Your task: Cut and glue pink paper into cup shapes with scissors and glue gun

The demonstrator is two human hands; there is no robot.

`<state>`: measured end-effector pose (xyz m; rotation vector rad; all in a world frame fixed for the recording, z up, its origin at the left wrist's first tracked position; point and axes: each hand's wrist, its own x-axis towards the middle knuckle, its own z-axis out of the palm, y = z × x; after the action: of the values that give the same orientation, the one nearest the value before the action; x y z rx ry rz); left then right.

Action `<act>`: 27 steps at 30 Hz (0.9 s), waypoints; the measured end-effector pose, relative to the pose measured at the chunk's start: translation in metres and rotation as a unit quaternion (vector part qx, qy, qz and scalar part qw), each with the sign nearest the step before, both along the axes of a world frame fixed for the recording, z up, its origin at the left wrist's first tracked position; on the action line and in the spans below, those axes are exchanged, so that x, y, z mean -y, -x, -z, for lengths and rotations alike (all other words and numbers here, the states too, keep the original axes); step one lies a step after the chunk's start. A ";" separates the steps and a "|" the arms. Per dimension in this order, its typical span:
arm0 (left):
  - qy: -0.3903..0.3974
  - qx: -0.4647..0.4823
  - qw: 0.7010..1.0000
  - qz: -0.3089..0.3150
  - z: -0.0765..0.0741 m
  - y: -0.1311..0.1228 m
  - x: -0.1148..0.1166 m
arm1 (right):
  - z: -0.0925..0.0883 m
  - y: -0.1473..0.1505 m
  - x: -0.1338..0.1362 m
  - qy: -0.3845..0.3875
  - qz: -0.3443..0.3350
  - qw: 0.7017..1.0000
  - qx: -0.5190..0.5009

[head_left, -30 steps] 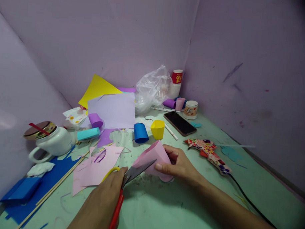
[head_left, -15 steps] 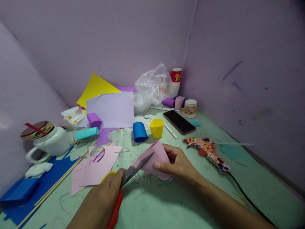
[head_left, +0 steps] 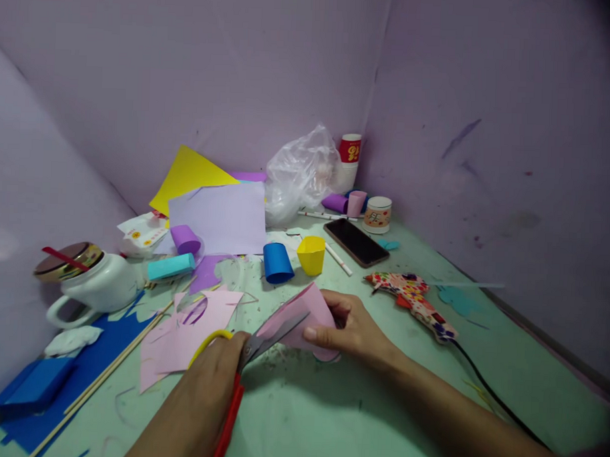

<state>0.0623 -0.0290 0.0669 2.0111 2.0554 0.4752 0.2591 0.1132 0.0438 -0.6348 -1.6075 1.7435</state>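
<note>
Right hand (head_left: 354, 330) pinching pink paper roll (head_left: 307, 308), just nearer than blue cup (head_left: 278, 263). Left hand (head_left: 207, 385) closed around scissors (head_left: 268, 337), blades against roll's edge. Yellow cup (head_left: 311, 255) beside blue cup, glue gun (head_left: 415, 299) farther right.

From here I read the pink paper (head_left: 315, 305) as matt, smooth and thin. The scissors (head_left: 274, 335) have dull grey metal blades and glossy plastic handles. The counter (head_left: 329, 409) looks matt. The bag (head_left: 297, 175) is clear, crinkled, shiny plastic. The phone (head_left: 357, 242) is glossy black and the jug (head_left: 103, 285) is glossy white.
</note>
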 end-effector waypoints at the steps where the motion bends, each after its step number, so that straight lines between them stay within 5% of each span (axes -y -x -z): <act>1: -0.006 -0.005 1.000 -0.009 -0.001 -0.001 0.000 | 0.000 0.001 0.001 0.001 -0.004 1.000 0.001; 12: 0.105 0.013 0.994 -0.025 0.003 0.003 -0.005 | 0.006 0.002 0.004 0.006 -0.002 1.000 0.016; 20: 0.095 0.015 0.995 0.000 0.000 0.006 -0.002 | 0.006 0.002 0.003 -0.002 0.019 1.000 0.022; 27: 0.052 0.041 0.997 -0.027 0.016 0.007 -0.003 | 0.006 0.005 0.009 0.000 -0.003 1.000 0.028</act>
<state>0.0553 -0.0258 0.0509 1.8498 2.0457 0.4443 0.2538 0.1044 0.0375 -0.6841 -1.6490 1.7450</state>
